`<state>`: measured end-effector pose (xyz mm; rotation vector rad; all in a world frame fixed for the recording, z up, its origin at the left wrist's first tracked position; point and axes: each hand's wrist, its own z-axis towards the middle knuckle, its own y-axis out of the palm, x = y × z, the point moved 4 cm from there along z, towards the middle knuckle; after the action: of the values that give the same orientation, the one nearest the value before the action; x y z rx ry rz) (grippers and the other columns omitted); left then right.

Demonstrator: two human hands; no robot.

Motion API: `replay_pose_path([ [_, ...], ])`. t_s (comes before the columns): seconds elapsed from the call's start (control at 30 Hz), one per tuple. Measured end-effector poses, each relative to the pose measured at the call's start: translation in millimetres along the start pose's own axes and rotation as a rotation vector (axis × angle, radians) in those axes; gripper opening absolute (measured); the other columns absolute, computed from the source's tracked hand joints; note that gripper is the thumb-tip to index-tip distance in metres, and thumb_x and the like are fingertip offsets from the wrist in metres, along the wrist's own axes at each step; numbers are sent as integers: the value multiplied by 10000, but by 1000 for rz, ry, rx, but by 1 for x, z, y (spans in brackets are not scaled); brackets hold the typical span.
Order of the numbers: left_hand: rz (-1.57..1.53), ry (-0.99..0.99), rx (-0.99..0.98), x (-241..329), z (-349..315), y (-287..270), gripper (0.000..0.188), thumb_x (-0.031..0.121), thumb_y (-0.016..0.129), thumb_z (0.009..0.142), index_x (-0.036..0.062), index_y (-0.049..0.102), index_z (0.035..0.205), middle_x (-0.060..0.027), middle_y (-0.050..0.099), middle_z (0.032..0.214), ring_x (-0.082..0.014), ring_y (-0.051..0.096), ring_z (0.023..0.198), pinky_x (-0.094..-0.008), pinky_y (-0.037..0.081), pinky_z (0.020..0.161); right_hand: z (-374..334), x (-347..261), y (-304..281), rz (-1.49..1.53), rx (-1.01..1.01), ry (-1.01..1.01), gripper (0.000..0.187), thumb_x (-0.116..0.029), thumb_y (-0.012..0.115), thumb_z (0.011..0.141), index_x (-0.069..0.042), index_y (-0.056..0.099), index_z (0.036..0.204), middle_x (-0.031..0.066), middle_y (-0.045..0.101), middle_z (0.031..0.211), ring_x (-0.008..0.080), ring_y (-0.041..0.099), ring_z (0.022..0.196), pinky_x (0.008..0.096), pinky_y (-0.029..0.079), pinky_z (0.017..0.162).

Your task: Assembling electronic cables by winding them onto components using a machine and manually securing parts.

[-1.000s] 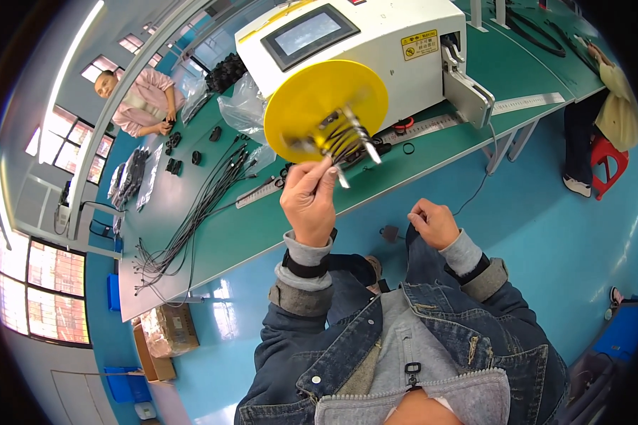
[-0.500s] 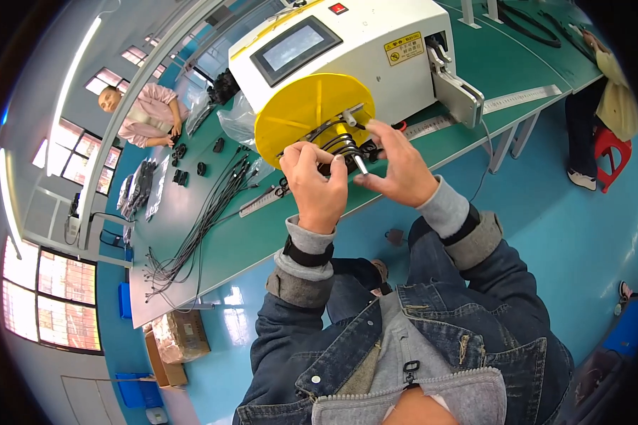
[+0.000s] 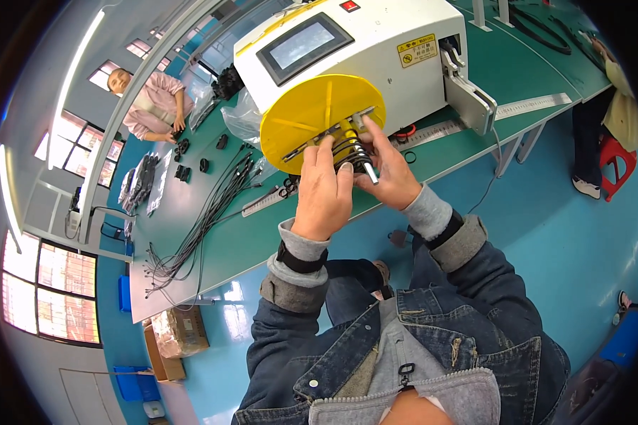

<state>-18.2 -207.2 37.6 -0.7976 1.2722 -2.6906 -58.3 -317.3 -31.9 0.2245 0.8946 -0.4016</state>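
A coil of black cable point(image 3: 346, 151) sits round the spindle of a yellow disc point(image 3: 290, 117) on the front of a white machine point(image 3: 386, 67). The spindle's bare metal tip point(image 3: 371, 173) sticks out toward me. My left hand point(image 3: 325, 193) grips the coil from the left, fingers up against the disc and thumb near the front loops. From the other side my right hand point(image 3: 391, 170) wraps round it, its index finger reaching the small metal clamp point(image 3: 361, 115) on the disc. The undersides of the loops are partly hidden by my fingers.
Loose black cables point(image 3: 205, 219) lie in a long bundle on the green table point(image 3: 262, 241). A steel ruler point(image 3: 532, 106) lies along the right part. Behind the table at left a person in pink point(image 3: 156, 106) handles small black parts; another person point(image 3: 620, 106) is beside a red stool point(image 3: 620, 159).
My right hand has moved in from beside the spindle tip and closed round the coil. My left hand has shifted slightly right and down, its fingers now stretched up along the coil.
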Motion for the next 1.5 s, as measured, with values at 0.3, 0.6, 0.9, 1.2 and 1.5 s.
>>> replay_pose_path([
  [0.3, 191, 52, -44, 19, 0, -4, 179, 145, 501, 830, 5, 461, 934, -212, 532, 829, -397, 529, 707, -470, 419, 636, -3, -23, 3, -377, 189, -84, 408, -98, 604, 748, 25, 398, 1077, 220, 573, 771, 374, 594, 743, 390, 485, 634],
  [0.6, 235, 0, -136, 31, -16, -5, 164, 154, 502, 835, 5, 437, 862, -206, 533, 775, -394, 544, 656, -462, 429, 561, -23, -36, 5, -420, 195, 64, 230, -96, 574, 758, -9, 427, 912, 225, 567, 727, 414, 570, 710, 424, 456, 577],
  [0.9, -348, -258, -496, 13, -87, 21, 310, 142, 522, 807, -53, 439, 1033, -148, 571, 815, -298, 589, 665, -391, 483, 580, -90, -29, 4, -448, -108, 97, 171, -71, 529, 755, -13, 437, 887, 229, 566, 728, 424, 559, 696, 426, 451, 569],
  [1.2, -1081, -1020, -829, -17, -105, 40, 340, 189, 540, 792, -51, 509, 1031, -104, 605, 848, -152, 581, 585, -249, 494, 517, -93, 2, 21, -501, -275, 166, 185, -121, 558, 733, -15, 436, 824, 208, 570, 669, 416, 558, 645, 458, 433, 523],
  [1.5, -780, -829, -938, -41, -116, 67, 319, 237, 556, 805, -26, 553, 986, -63, 622, 750, -142, 604, 629, -229, 476, 499, -100, 18, 21, -625, -502, 141, 205, -142, 580, 730, -29, 433, 817, 193, 567, 620, 388, 572, 607, 457, 446, 513],
])
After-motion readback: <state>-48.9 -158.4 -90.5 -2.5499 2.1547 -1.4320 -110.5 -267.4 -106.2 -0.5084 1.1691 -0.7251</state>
